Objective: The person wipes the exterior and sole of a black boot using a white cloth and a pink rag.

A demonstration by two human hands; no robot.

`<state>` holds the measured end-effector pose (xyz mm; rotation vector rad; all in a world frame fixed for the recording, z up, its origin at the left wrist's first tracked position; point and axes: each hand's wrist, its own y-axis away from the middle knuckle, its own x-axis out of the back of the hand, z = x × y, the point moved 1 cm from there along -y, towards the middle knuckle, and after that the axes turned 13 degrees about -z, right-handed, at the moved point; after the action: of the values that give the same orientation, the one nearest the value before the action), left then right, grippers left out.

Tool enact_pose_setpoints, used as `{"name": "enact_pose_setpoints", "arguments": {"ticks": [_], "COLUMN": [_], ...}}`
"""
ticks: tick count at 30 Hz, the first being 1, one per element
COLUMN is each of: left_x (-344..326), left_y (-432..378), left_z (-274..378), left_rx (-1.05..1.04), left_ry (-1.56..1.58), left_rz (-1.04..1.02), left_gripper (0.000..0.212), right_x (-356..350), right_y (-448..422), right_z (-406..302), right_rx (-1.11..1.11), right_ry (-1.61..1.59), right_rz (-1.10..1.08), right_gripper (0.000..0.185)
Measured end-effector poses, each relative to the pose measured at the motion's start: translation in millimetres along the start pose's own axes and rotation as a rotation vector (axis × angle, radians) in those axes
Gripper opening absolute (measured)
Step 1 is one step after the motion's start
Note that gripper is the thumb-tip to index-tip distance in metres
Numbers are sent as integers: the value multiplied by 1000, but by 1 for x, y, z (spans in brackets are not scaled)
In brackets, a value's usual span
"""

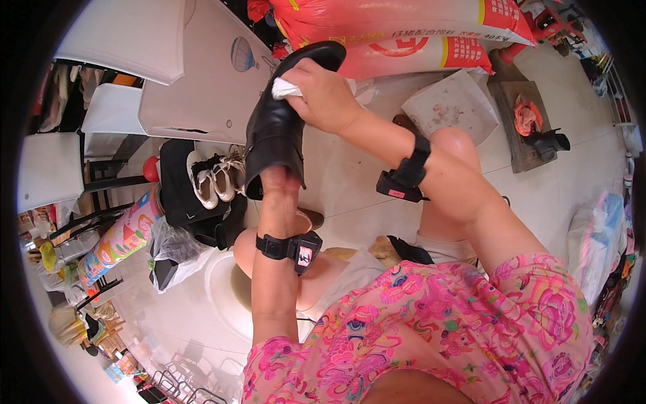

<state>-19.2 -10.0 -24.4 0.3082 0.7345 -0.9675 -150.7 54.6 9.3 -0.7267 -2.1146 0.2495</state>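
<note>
A black leather ankle boot (pixel 275 118) is held up in front of me, its toe pointing away. My left hand (pixel 279 181) reaches into the boot's shaft through the opening; the fingers are hidden inside. Against the upper near the toe, my right hand (pixel 320 96) presses a bunched white cloth (pixel 286 89). Black straps with small devices circle both wrists. On the low wooden stool (pixel 525 146) at the right lies another black boot (pixel 547 144), beside a crumpled orange-red cloth or bag (pixel 528 116).
Red and white feed sacks (pixel 404 25) are stacked at the far side. White sneakers (pixel 209 177) sit on a black box (pixel 174 187) at the left. Near my left knee stands a white basin (pixel 217 288) with murky water. A white board-like piece (pixel 451 108) lies on the tiled floor.
</note>
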Motion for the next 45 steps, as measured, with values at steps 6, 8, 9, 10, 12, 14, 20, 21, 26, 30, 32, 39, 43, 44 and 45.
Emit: {"name": "enact_pose_setpoints", "arguments": {"ticks": [6,8,9,10,12,14,20,21,26,30,32,39,43,44,45], "left_x": [-5,0,2,4,3,2,-8,-6,18,-2,-3,11,20,23,19], "left_y": [-4,2,5,7,9,7,-6,-3,10,6,4,18,22,23,23], "left_z": [7,1,0,-1,0,0,1,7,2,5,4,15,18,18,19], "left_rx": [-1,-19,-39,-38,-106,-95,-25,30,-39,-59,-72,40,64,63,60], "left_ry": [-82,18,120,119,78,61,27,61,-57,12,-47,109,85,85,62], "left_rz": [-53,23,103,101,-19,-43,-94,-16,-1,-32,-51,216,212,213,250], "left_gripper": [46,46,46,46,48,48,50,50,46,45,45,44,44,44,46], "right_x": [3,8,10,10,15,16,-4,0,12,18,21,35,40,41,41], "right_y": [-4,-10,-11,-11,-15,-14,8,4,-15,-14,-11,-8,-11,-9,-9], "right_z": [14,29,31,32,37,37,24,20,31,32,33,24,31,31,33], "right_rx": [-33,-62,-89,-127,-197,-264,7,12,-179,-285,-316,-144,-236,-258,-257], "right_ry": [126,222,317,335,345,353,-186,-196,226,200,155,-57,-315,-379,-380], "right_rz": [75,149,219,234,260,281,-86,-88,214,291,294,336,489,502,500], "right_gripper": [28,28,28,29,30,30,29,29,30,30,32,35,35,34,34]}}
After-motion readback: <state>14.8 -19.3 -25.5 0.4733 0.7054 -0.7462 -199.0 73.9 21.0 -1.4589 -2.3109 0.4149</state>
